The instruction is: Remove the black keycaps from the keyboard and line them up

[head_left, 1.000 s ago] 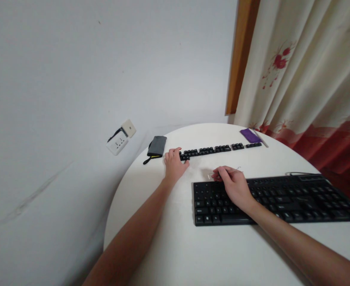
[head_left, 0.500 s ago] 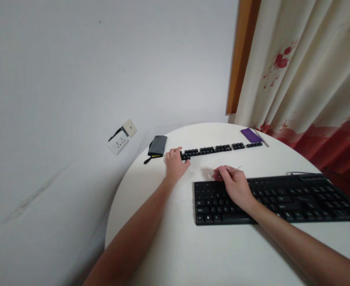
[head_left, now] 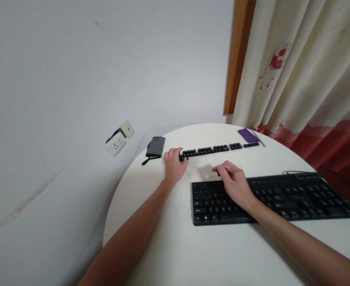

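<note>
At the left end of a row of loose black keycaps [head_left: 205,151], my left hand [head_left: 174,163] rests on the white table, its thumb and forefinger on either side of the end keycaps [head_left: 182,157]. My right hand [head_left: 232,177] is closed above the top edge of a black keyboard [head_left: 270,196]. It grips what looks like a keycap puller, with a clear plastic part [head_left: 210,174] sticking out left and thin wire [head_left: 239,168] behind the knuckles. A small black piece, perhaps a keycap [head_left: 218,173], shows at its fingertips. The right forearm crosses over the keyboard and hides some keys.
A grey pouch [head_left: 155,146] with a black loop lies left of the row. At the far right are a purple cloth-like item [head_left: 248,135] and a thin pale stick [head_left: 259,139]. The wall with a socket [head_left: 115,143] borders the round table [head_left: 175,230]; a curtain [head_left: 282,91] hangs behind.
The view has shifted slightly. The clear part and the black piece at my right fingertips show more plainly as the fingers have turned a little. My left hand stays at the keycaps.
</note>
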The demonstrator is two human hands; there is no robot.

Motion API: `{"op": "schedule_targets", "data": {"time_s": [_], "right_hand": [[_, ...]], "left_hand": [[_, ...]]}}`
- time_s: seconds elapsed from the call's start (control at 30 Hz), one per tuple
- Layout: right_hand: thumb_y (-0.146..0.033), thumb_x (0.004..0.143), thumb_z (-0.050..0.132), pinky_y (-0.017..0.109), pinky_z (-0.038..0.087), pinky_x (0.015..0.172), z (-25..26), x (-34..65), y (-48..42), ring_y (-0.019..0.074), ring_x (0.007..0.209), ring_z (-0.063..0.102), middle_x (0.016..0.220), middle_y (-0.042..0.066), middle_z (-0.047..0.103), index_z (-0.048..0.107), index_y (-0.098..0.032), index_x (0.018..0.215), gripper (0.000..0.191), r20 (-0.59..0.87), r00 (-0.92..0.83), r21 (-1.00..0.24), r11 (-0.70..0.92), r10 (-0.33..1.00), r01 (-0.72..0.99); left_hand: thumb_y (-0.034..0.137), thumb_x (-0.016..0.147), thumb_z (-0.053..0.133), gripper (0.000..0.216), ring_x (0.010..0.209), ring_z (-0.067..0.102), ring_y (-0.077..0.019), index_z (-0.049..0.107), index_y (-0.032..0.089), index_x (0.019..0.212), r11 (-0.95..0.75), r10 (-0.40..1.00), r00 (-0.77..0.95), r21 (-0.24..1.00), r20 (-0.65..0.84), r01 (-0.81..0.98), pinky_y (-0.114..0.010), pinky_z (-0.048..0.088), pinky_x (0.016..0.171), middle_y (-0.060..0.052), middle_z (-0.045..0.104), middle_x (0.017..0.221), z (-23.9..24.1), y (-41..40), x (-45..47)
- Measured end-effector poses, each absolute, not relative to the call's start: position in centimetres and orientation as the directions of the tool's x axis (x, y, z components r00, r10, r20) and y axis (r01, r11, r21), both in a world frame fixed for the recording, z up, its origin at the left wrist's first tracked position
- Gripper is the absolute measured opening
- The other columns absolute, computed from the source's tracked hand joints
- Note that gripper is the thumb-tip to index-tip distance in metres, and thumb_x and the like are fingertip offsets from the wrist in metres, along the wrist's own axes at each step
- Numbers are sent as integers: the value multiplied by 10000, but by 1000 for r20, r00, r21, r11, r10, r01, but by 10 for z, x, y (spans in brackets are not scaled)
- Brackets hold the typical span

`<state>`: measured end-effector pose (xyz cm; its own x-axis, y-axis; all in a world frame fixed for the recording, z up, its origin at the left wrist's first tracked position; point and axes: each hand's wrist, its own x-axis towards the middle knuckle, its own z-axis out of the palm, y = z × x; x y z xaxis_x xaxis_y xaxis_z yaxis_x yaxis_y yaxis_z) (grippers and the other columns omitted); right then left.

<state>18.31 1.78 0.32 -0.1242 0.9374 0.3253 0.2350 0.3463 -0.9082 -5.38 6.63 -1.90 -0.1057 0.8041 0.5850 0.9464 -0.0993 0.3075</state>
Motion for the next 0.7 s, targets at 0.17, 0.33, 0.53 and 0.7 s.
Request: {"op": "schedule_targets", "data": {"time_s": [0.17, 0.33, 0.53, 0.7], "right_hand": [[-383, 906, 523, 276, 395, 541, 19, 190, 16, 161, 551, 538, 617, 1, 603, 670, -181, 867, 253, 249, -236, -905, 313, 939, 290], [-298, 882, 519, 284, 358, 546, 26, 193, 11, 164, 526, 525, 564, -3, 568, 551, -216, 683, 218, 240, -325, -784, 380, 915, 491], [-231, 873, 493, 290, 339, 563, 26, 191, 8, 174, 542, 537, 570, 6, 569, 509, -226, 658, 215, 229, -336, -708, 393, 914, 586], [-215, 876, 492, 281, 321, 541, 24, 186, 1, 165, 508, 523, 564, -3, 576, 492, -234, 668, 208, 229, -369, -694, 417, 901, 587]], "left_hand": [[153, 877, 552, 218, 1062, 548, -241, 651, 225, 1058, -433, 783, 194, 293, 591, 852, -412, 422, 996, -61, 640, 1074, -9, 47, -38], [154, 900, 520, 180, 975, 587, -218, 674, 210, 974, -704, 692, 537, 290, 482, 648, -388, 462, 910, -54, 692, 982, -3, 32, -24], [145, 899, 510, 178, 921, 598, -209, 673, 203, 941, -739, 665, 590, 285, 459, 611, -375, 471, 863, -46, 708, 927, -3, 33, -23], [136, 889, 507, 187, 919, 605, -216, 678, 203, 920, -730, 673, 594, 268, 440, 629, -380, 474, 851, -55, 710, 930, -5, 34, -24]]}}
